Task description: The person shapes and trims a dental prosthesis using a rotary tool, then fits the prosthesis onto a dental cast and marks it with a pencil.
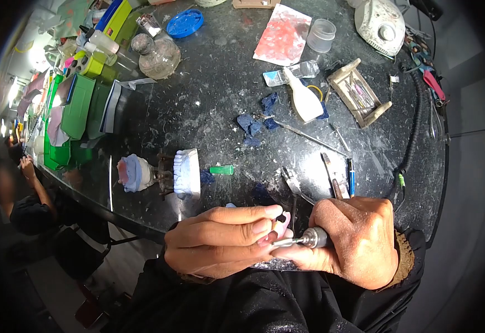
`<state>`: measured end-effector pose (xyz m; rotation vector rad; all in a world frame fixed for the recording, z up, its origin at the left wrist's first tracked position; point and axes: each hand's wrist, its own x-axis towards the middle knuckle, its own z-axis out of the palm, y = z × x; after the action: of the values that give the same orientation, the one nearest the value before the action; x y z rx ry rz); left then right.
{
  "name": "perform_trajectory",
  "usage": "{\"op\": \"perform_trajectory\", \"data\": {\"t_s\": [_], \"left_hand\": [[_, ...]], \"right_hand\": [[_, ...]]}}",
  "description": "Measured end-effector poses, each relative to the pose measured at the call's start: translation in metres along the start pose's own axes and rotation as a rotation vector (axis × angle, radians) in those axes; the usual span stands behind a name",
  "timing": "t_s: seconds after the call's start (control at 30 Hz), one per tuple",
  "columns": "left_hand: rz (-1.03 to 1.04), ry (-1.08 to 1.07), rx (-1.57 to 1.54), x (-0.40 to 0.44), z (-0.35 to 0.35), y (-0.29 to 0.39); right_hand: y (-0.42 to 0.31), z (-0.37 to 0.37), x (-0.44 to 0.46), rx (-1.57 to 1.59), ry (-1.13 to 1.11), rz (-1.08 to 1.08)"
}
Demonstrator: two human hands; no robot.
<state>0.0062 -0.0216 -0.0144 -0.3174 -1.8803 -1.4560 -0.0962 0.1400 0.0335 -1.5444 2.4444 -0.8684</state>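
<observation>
Drill [317, 237] is grasped in the closed right hand [359, 241]; left hand [220, 238] pinches a pink piece [284, 225] near the drill's bit [288, 242].

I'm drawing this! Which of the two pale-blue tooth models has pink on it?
The model on the left, farther from the green tube: its outer end is pink. The other model shows no pink.

we see a blue lid [185, 23] near a glass flask [162, 60], a green bin [80, 105] at the left, a clear cup [320, 40] just beside a red-stained sheet [283, 34], and a white bottle [307, 104] between blue scraps [249, 125] and a rack [344, 72].
</observation>
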Motion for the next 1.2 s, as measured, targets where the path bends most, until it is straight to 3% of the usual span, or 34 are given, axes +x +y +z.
{"op": "perform_trajectory", "data": {"t_s": [0.17,0.27,0.4,0.57,0.67,0.7,0.83,0.93,1.2], "left_hand": [[0.009,0.021,0.046,-0.001,0.003,0.001],[-0.057,-0.143,0.147,0.001,-0.006,0.004],[-0.103,0.057,-0.297,0.007,0.001,-0.009],[-0.189,0.017,-0.407,0.008,0.0,-0.007],[-0.221,0.024,-0.402,0.009,-0.001,-0.006],[-0.224,0.022,-0.409,0.01,-0.001,-0.006],[-0.268,0.124,-0.42,0.013,0.006,-0.001],[-0.111,-0.015,-0.287,0.011,-0.001,-0.013],[-0.32,0.05,-0.465,0.011,0.002,0.002]], "right_hand": [[-0.003,-0.01,0.005,-0.027,0.017,-0.037],[0.001,-0.019,0.011,0.195,0.017,-0.014],[0.014,-0.016,0.009,0.35,-0.021,-0.175],[0.012,-0.005,0.009,0.27,0.179,-0.258],[0.011,-0.01,0.007,0.109,0.153,-0.336],[0.011,-0.003,0.008,0.097,0.253,-0.361],[0.008,-0.007,0.007,0.038,0.244,-0.412],[0.003,-0.011,0.006,-0.086,0.231,-0.442],[0.004,-0.006,0.006,-0.166,0.276,-0.478]]}}
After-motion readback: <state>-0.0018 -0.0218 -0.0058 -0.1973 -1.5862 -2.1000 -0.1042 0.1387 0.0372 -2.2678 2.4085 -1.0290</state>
